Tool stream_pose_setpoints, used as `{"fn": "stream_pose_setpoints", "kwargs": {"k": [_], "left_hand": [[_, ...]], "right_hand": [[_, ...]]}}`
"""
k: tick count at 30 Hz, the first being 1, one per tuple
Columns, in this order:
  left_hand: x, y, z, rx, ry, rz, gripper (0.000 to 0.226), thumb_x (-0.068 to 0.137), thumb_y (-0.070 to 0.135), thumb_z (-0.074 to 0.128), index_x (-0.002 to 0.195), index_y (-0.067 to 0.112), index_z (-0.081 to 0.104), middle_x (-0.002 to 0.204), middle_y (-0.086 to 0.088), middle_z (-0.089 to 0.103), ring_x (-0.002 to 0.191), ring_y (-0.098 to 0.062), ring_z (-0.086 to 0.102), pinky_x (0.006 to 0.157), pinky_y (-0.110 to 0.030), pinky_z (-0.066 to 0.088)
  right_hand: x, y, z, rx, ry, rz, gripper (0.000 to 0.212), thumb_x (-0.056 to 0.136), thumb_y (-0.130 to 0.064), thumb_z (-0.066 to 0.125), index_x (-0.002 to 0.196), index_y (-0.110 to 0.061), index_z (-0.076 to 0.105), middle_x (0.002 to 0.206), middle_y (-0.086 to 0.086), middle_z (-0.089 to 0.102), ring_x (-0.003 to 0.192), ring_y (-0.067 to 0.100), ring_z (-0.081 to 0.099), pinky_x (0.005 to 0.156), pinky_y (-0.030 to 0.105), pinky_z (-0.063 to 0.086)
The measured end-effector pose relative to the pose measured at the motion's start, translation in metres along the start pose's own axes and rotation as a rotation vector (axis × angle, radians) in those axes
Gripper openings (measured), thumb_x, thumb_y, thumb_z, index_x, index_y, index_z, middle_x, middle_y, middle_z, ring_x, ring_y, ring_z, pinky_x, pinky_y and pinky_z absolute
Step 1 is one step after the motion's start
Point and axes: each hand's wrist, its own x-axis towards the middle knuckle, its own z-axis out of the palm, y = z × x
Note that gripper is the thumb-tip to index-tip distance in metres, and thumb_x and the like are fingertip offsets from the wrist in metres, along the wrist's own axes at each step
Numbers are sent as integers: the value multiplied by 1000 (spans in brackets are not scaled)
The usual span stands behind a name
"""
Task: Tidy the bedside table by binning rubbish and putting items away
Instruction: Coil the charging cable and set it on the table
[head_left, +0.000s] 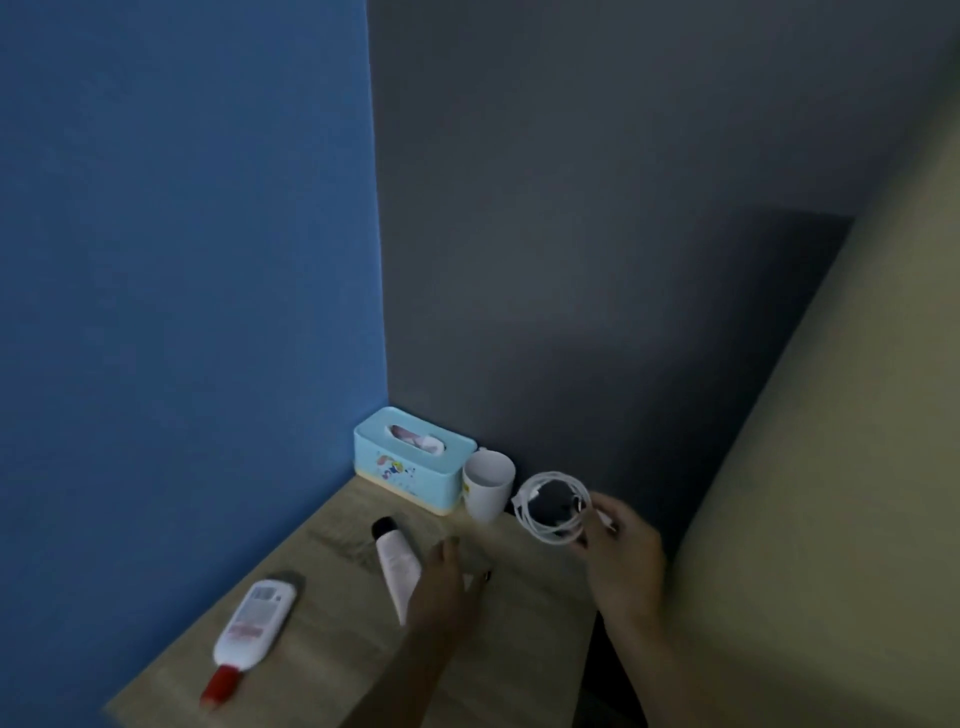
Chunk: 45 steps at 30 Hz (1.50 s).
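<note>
A coiled white cable (551, 508) hangs just above the right end of the wooden bedside table (332, 670), pinched in my right hand (621, 558). My left hand (447, 582) hovers low over the table's middle, fingers spread and holding nothing, partly covering a white tube with a black cap (394, 558). A white bottle with a red cap (248, 636) lies on its side at the front left. A white mug (487, 491) stands upright beside a light blue tissue box (410, 457) in the back corner.
A blue wall (182, 260) runs along the table's left side and a dark grey wall (597, 234) stands behind it. A pale bed edge or mattress (831, 519) rises on the right, with a dark gap between it and the table.
</note>
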Motion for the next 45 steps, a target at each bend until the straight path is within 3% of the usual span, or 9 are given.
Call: {"fn": "stream_pose_setpoints", "kwargs": {"k": [4, 10, 15, 19, 25, 28, 34, 39, 45], "left_hand": [[2, -13, 25, 81, -37, -1, 65, 91, 45, 51, 142, 10, 31, 147, -8, 39, 133, -22, 41, 103, -31, 40], [0, -10, 29, 49, -99, 51, 55, 99, 29, 44, 147, 11, 23, 153, -8, 33, 131, -20, 46, 105, -25, 37], [15, -2, 19, -117, -21, 46, 66, 93, 35, 55, 148, 17, 23, 143, -10, 49, 118, -21, 58, 98, -29, 47], [30, 7, 16, -162, 71, 96, 67, 93, 31, 56, 149, 17, 22, 139, -7, 54, 121, -21, 57, 102, -33, 47], [40, 7, 42, -260, 68, 45, 71, 91, 37, 58, 149, 18, 21, 145, -6, 46, 127, -18, 50, 107, -32, 41], [38, 7, 60, -326, 54, 32, 70, 91, 36, 58, 148, 22, 20, 144, -4, 46, 128, -16, 48, 108, -32, 40], [52, 13, 84, -405, 9, 0, 67, 92, 38, 54, 147, 26, 18, 147, -4, 42, 131, -18, 45, 111, -34, 37], [60, 17, 94, -477, 45, -52, 70, 89, 39, 59, 146, 29, 19, 148, -3, 39, 134, -18, 42, 113, -36, 34], [47, 12, 93, -371, 131, 0, 60, 89, 27, 62, 141, 18, 34, 137, -2, 50, 126, -17, 48, 101, -23, 34]], "right_hand": [[4, 6, -8, 68, 19, 27, 14, 92, -7, 59, 101, -12, 69, 93, 2, 72, 85, 15, 70, 71, 31, 59], [10, 12, -8, 98, 39, 46, 16, 93, -5, 57, 104, -10, 67, 95, 4, 71, 86, 14, 69, 68, 26, 59], [17, 29, 4, 93, 103, 70, 15, 91, -6, 59, 96, -16, 68, 93, 4, 70, 84, 17, 69, 69, 33, 59], [23, 63, 18, 84, 162, 176, 14, 90, -4, 59, 97, -11, 69, 92, 7, 70, 84, 20, 69, 69, 36, 59], [31, 147, 32, -49, 244, 312, 35, 90, -8, 58, 71, -38, 63, 90, 2, 69, 87, 26, 67, 79, 52, 57], [27, 162, 32, -85, 284, 351, 22, 90, -7, 58, 81, -25, 69, 92, 8, 70, 89, 28, 66, 83, 50, 56], [22, 167, 33, -171, 341, 202, 17, 92, -6, 58, 102, -3, 71, 100, 17, 71, 95, 33, 65, 86, 44, 53], [16, 169, 44, -426, 378, 65, 24, 89, -11, 61, 110, -10, 72, 104, 13, 72, 101, 35, 62, 89, 41, 50], [21, 178, 44, -617, 446, 27, 24, 80, -2, 69, 103, -8, 74, 99, 26, 67, 92, 46, 58, 81, 50, 49]]}}
